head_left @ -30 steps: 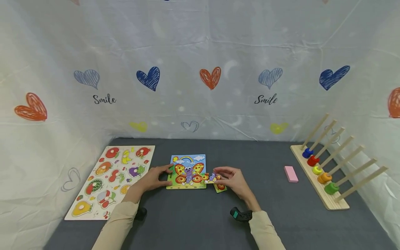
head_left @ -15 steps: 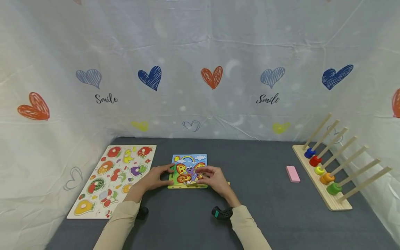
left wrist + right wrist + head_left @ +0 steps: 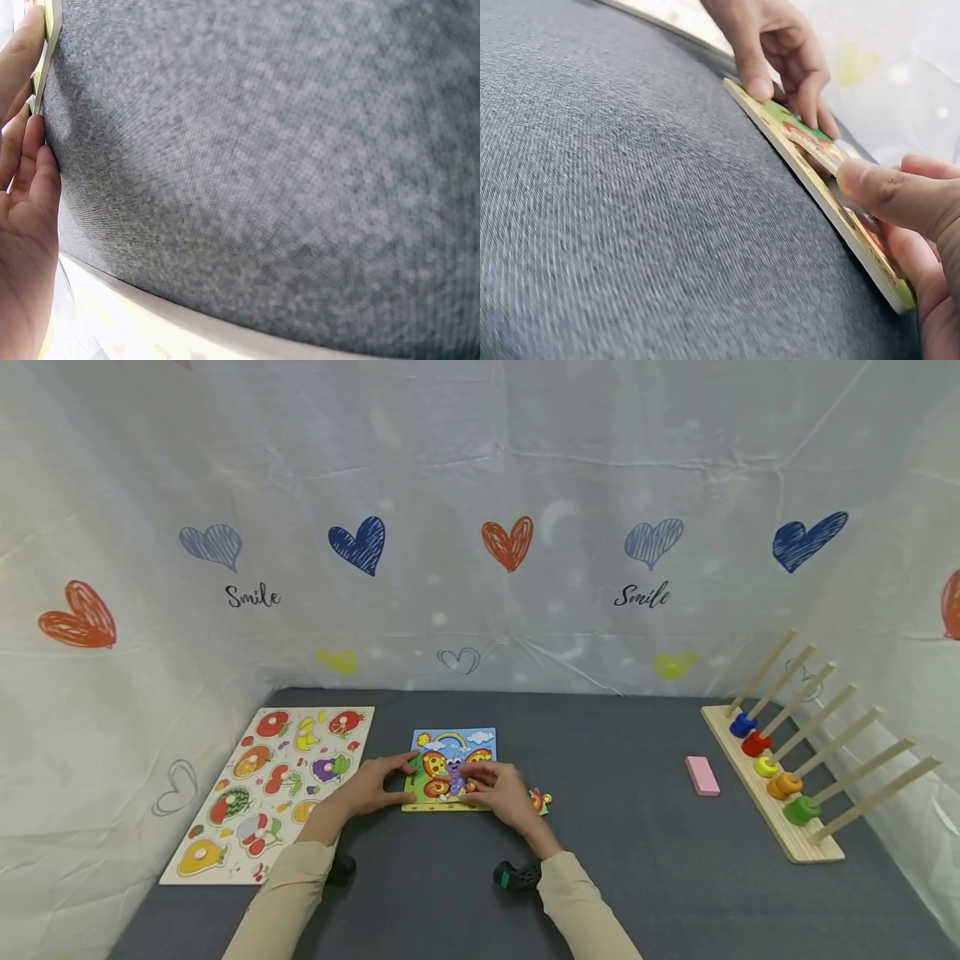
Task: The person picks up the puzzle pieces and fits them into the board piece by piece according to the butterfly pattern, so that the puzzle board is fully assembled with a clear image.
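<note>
A butterfly picture puzzle board lies flat on the dark grey table. My left hand holds its left side, thumb near the front corner, as the right wrist view also shows. Over the board's middle, my right hand pinches a thin puzzle piece between thumb and fingers. That piece is tilted, with a dark recess visible under its edge. Fingers hide part of its picture. Another puzzle piece lies right of the board, partly behind the right hand. The left wrist view catches only the board's edge.
A fruit puzzle board lies at the left, close to the left forearm. Off to the right are a pink block and a wooden peg stand with coloured rings. A white curtain with printed hearts stands behind the table.
My right hand has moved left from beside the board to over its middle, carrying the puzzle piece. The loose piece at the right stays put. The left hand remains at the board's left side.
</note>
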`<state>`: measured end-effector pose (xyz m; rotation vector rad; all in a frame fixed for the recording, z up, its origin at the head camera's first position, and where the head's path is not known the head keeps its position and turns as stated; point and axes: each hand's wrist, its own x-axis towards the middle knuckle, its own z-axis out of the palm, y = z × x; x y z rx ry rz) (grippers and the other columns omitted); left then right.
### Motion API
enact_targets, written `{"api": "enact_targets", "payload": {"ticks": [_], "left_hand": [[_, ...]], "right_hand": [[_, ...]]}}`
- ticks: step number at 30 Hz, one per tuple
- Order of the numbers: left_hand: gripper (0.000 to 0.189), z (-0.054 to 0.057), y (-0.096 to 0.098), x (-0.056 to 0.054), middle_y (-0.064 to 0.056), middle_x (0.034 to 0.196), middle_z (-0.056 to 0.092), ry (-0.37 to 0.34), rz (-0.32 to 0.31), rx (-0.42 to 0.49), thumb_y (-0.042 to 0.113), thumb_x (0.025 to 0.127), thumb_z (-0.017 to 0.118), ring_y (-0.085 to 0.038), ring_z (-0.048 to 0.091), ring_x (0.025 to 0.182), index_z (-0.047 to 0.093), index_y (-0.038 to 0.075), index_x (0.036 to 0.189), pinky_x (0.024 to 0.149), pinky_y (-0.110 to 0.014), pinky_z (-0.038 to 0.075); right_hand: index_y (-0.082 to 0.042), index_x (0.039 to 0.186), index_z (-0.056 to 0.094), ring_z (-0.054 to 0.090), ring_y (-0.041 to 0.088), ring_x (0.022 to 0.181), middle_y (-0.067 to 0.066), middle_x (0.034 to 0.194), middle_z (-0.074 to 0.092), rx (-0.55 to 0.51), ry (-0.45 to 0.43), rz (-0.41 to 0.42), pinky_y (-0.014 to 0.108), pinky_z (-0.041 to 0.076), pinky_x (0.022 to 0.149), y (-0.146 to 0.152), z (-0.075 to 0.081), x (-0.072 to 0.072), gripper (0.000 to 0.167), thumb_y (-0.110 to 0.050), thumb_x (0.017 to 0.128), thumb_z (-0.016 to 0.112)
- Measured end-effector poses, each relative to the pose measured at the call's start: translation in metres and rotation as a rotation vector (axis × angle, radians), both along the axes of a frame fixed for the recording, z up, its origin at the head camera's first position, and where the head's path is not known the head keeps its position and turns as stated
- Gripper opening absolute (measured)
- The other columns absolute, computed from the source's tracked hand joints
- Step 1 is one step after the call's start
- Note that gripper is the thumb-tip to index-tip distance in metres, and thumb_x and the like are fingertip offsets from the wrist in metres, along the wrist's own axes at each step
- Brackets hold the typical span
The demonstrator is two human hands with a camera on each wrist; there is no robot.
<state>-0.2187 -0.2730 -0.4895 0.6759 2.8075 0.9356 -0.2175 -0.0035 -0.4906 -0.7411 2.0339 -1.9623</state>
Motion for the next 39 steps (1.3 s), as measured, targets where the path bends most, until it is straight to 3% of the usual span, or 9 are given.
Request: {"api": "enact_targets", "payload": {"ticks": [5,8,12,15,22,29,34,39], "left_hand": [[0.049,0.001,0.0,0.001,-0.014,0.138,0.053,0.001,-0.006,0.009,0.026,0.083,0.076,-0.037,0.047,0.126,0.062,0.003,0.124,0.102,-0.052,0.039],[0.043,0.0,0.0,0.001,-0.015,0.142,0.048,-0.004,-0.007,0.011,0.026,0.084,0.075,-0.037,0.046,0.127,0.065,0.004,0.119,0.102,-0.053,0.038],[0.045,-0.001,-0.001,0.002,-0.015,0.142,0.048,-0.005,-0.001,0.012,0.027,0.084,0.075,-0.037,0.046,0.127,0.064,0.004,0.121,0.102,-0.053,0.038],[0.048,0.0,-0.001,0.002,-0.015,0.14,0.051,-0.004,0.003,0.014,0.027,0.084,0.075,-0.037,0.047,0.127,0.062,0.003,0.124,0.103,-0.054,0.037],[0.05,-0.002,-0.001,0.001,-0.014,0.137,0.053,0.003,0.002,0.012,0.027,0.084,0.075,-0.037,0.046,0.127,0.061,0.003,0.126,0.103,-0.054,0.037],[0.048,0.0,-0.002,0.002,-0.014,0.142,0.049,0.01,0.001,0.013,0.027,0.083,0.076,-0.037,0.045,0.128,0.063,0.003,0.123,0.103,-0.054,0.037],[0.054,-0.002,-0.002,0.001,-0.012,0.134,0.057,0.02,-0.007,0.014,0.026,0.084,0.075,-0.037,0.047,0.127,0.058,0.002,0.129,0.102,-0.054,0.037],[0.057,-0.001,-0.001,0.001,-0.011,0.13,0.059,0.017,-0.006,0.016,0.026,0.083,0.076,-0.036,0.047,0.126,0.056,0.001,0.131,0.103,-0.053,0.037]], "right_hand": [[0.021,0.115,0.057,0.055,0.048,0.111,0.038,0.116,0.057,0.045,0.02,0.015,0.036,0.054,0.084,-0.004,0.005,0.002,0.037,0.016,0.079,0.067],[0.02,0.115,0.058,0.056,0.047,0.112,0.037,0.116,0.057,0.07,0.037,0.018,0.037,0.054,0.083,-0.006,0.007,0.002,0.037,0.016,0.079,0.067],[0.016,0.116,0.06,0.057,0.042,0.114,0.032,0.118,0.059,0.103,0.064,0.009,0.04,0.052,0.088,-0.01,-0.009,-0.006,0.038,0.013,0.079,0.07],[0.012,0.118,0.061,0.056,0.037,0.116,0.028,0.12,0.06,0.114,0.074,-0.002,0.036,0.05,0.09,-0.011,-0.021,-0.011,0.041,0.01,0.078,0.072],[0.008,0.12,0.062,0.057,0.033,0.117,0.023,0.122,0.061,0.129,0.088,-0.014,0.03,0.051,0.089,-0.007,-0.021,-0.01,0.043,0.006,0.079,0.073],[0.012,0.113,0.064,0.062,0.038,0.107,0.028,0.112,0.064,0.064,0.094,-0.054,0.036,0.052,0.087,-0.007,-0.012,-0.005,0.034,0.009,0.079,0.071],[0.016,0.106,0.064,0.063,0.044,0.1,0.033,0.105,0.064,0.079,0.107,-0.059,0.042,0.053,0.083,-0.01,0.007,0.005,0.028,0.013,0.079,0.07],[0.017,0.106,0.063,0.062,0.046,0.101,0.034,0.106,0.063,0.077,0.085,-0.085,0.039,0.054,0.082,-0.003,0.013,0.006,0.027,0.012,0.08,0.069]]}}
